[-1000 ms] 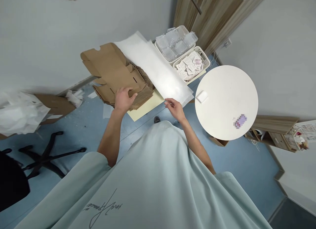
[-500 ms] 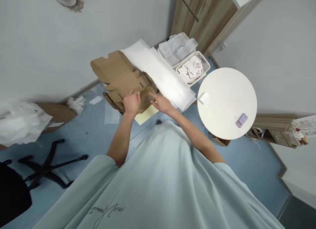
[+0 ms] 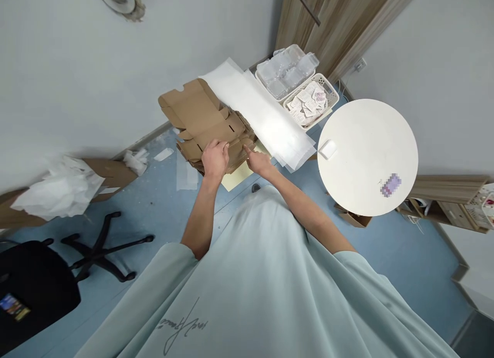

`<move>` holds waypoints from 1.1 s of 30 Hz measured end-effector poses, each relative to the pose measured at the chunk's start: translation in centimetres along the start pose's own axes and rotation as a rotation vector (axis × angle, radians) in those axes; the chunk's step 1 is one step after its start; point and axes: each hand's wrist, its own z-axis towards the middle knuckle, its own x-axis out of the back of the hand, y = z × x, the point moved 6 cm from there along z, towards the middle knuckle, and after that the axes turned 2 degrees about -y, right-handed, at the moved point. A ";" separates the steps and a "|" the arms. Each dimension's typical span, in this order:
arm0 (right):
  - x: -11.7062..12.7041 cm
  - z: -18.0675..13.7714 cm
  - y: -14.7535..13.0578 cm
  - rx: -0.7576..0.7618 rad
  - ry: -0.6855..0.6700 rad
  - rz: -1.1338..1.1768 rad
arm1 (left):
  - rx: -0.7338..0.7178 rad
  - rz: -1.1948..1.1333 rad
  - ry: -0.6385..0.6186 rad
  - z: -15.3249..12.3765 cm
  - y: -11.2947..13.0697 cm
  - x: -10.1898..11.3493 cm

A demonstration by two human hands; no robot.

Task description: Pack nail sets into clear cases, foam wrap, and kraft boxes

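Resting on the cardboard stack (image 3: 200, 119), the left hand (image 3: 215, 160) is seen with fingers curled at its near edge; whether anything is gripped cannot be told. The right hand (image 3: 258, 162) is held loosely spread, fingertips touching the cardboard stack. It is laid on a yellow sheet (image 3: 235, 177), just beside white paper (image 3: 266, 119).

A pile of brown cardboard (image 3: 204, 116) lay on a yellow board (image 3: 236, 177). A small white box (image 3: 327, 149) sat on the round table (image 3: 370, 178).

Left hand (image 3: 214, 160) reached forward, palm down, fingers curled, right hand (image 3: 258, 161) just beside it (forefinger extended)
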 end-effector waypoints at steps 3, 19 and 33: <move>-0.1 -0.4 -0.1 0.012 -0.034 0.020 | -0.104 0.005 0.134 -0.4 1.9 3.7; 12.5 -21.0 15.2 0.158 0.709 1.179 | -0.690 -0.176 0.234 -0.7 20.0 5.6; 5.4 -32.0 38.5 -0.236 1.127 1.492 | -1.197 -0.101 -0.216 -5.8 38.8 -16.3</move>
